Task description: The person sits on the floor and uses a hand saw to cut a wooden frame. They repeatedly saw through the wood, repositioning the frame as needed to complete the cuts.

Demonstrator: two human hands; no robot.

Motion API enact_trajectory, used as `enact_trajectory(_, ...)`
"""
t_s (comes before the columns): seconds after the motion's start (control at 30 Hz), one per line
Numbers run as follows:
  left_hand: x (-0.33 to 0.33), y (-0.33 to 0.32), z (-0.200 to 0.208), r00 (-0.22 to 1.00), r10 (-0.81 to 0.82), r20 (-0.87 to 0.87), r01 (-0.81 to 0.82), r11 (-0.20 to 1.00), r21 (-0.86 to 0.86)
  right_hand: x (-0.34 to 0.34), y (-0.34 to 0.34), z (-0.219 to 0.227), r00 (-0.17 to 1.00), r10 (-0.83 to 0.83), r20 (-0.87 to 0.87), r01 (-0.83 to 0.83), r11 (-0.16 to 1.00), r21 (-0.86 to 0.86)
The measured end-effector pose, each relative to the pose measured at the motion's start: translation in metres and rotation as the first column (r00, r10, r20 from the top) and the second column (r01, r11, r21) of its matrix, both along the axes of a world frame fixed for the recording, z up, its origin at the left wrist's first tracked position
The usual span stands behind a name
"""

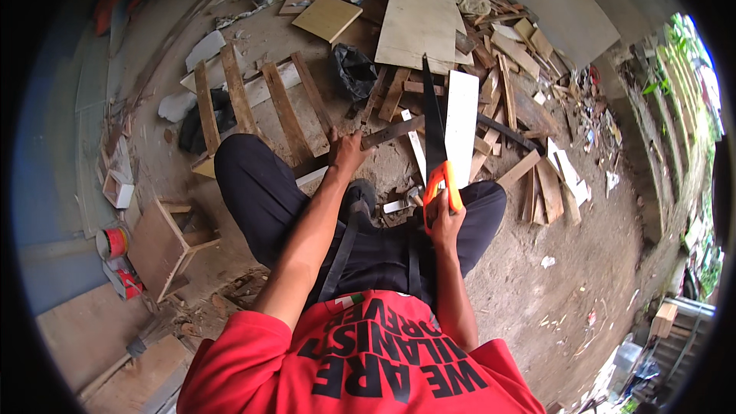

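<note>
My right hand (443, 224) grips the orange handle of a hand saw (434, 130), whose dark blade points away from me, upward in the picture. My left hand (349, 149) holds down a narrow strip of wood (392, 132) that lies across in front of my knees. The saw blade crosses the right end of that strip. I am squatting, with dark trousers and a red shirt showing below.
A slatted wooden frame (261, 103) lies on the dirt to the left. Plywood sheets (419, 19), a white board (461, 119) and several offcuts are heaped ahead and to the right. A small wooden stool (172, 245) and a red tin (113, 243) sit at the left.
</note>
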State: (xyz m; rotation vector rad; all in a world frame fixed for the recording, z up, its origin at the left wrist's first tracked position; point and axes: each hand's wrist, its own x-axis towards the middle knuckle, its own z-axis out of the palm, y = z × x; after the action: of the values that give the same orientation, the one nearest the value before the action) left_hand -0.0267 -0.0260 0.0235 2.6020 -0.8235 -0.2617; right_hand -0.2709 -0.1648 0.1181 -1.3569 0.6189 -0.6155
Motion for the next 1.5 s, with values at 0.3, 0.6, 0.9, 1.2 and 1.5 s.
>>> enact_trajectory(0.3,0.008,0.018,0.001,0.985,-0.063,0.16,0.063,0.998,0.005,-0.012,0.042,0.027,0.948,0.262,-0.183,-0.266,0.964,0.0)
enact_trajectory(0.6,0.035,0.019,0.01,0.993,-0.036,0.11,0.026,0.995,0.093,0.0,0.038,0.032,0.906,0.347,-0.242,-0.359,0.933,-0.007)
enact_trajectory(0.9,0.037,0.02,-0.003,0.992,-0.042,0.119,0.009,0.964,0.266,0.02,0.038,0.056,0.853,0.358,-0.38,-0.454,0.868,-0.202)
enact_trajectory(1.2,0.04,0.015,0.011,0.998,-0.068,-0.015,0.069,0.958,0.277,0.025,0.031,0.068,0.778,0.448,-0.441,-0.534,0.841,-0.089)
enact_trajectory(1.5,0.044,0.024,0.02,0.99,-0.082,-0.116,0.106,0.971,0.216,-0.009,0.023,0.1,0.651,0.548,-0.525,-0.711,0.683,-0.169)
